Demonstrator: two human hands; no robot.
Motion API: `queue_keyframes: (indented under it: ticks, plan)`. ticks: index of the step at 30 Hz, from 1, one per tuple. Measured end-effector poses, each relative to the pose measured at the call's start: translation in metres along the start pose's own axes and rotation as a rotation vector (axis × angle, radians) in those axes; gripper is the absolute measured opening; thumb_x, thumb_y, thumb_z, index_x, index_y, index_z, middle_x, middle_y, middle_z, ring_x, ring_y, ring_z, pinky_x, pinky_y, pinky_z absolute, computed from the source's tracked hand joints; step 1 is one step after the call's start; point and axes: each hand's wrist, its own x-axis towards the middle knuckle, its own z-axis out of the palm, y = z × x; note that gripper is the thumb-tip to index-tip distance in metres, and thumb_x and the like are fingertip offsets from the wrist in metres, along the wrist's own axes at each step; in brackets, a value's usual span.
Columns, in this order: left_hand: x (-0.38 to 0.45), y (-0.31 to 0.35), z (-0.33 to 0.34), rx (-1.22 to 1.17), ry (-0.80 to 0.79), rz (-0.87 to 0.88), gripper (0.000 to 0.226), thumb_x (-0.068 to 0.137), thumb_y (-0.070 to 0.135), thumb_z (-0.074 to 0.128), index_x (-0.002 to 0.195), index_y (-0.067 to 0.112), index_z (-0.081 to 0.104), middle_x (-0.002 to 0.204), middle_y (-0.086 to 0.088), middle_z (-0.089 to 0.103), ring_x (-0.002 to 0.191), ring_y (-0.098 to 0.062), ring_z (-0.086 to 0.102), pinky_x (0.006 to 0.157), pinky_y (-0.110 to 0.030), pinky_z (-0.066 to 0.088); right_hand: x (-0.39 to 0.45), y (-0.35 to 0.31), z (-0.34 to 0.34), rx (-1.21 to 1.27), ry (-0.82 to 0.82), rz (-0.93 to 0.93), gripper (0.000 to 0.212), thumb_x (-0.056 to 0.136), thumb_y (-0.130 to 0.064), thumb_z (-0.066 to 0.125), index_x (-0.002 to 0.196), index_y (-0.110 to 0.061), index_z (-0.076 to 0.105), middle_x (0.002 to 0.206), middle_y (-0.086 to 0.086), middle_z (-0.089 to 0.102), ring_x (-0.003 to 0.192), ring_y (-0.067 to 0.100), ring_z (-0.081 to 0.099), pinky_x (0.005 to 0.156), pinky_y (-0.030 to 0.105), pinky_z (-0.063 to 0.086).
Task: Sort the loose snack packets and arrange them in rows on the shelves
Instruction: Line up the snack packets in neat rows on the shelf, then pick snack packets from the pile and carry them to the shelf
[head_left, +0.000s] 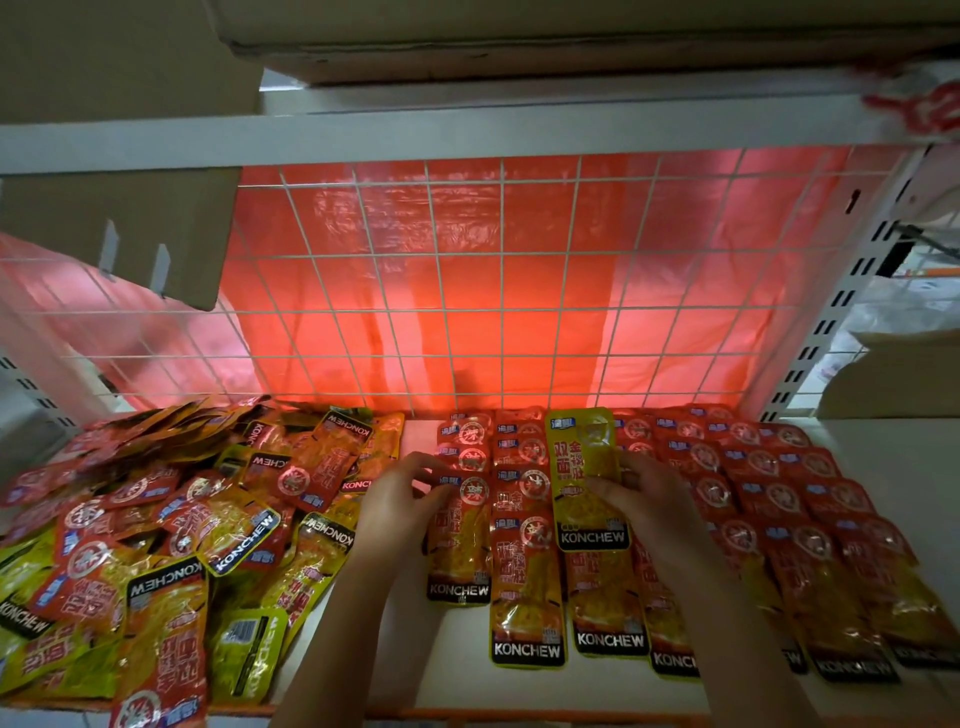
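Between right fingers (610, 486) (pinching): yellow packet (584, 478)

One head-worn wide-angle view looks forward and down, close over the shelf (467, 649).
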Motion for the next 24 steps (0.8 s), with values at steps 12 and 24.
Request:
queue_keyframes:
  ticks: [12,24]
  plan:
    - [0.001,0.033,0.01,0.291,0.195,0.15,0.023,0.09,0.027,0.061,0.11,0.015,0.065,0.108,-0.007,0.062,0.086,-0.018,0.058,0.07,-0.029,0.044,0.01,-0.002,-0.023,0.021,-0.092,0.063,0.013,0.089,-0.014,0.061,0.098,-0.019,0.07,0.088,-0.005,0.072,0.078,0.007,0.068,0.061,0.015,0.047]
    - [0.025,0.118,0.087,0.776,-0.223,0.674,0.038,0.097,0.039,0.038,0.131,0.023,0.046,0.132,-0.001,0.049,0.123,-0.021,0.044,0.099,-0.032,0.036,-0.016,0.004,-0.084,0.101,0.34,0.091,0.011,0.086,-0.008,0.063,0.083,-0.013,0.072,0.084,0.01,0.074,0.073,0.022,0.069,0.072,0.034,0.054]
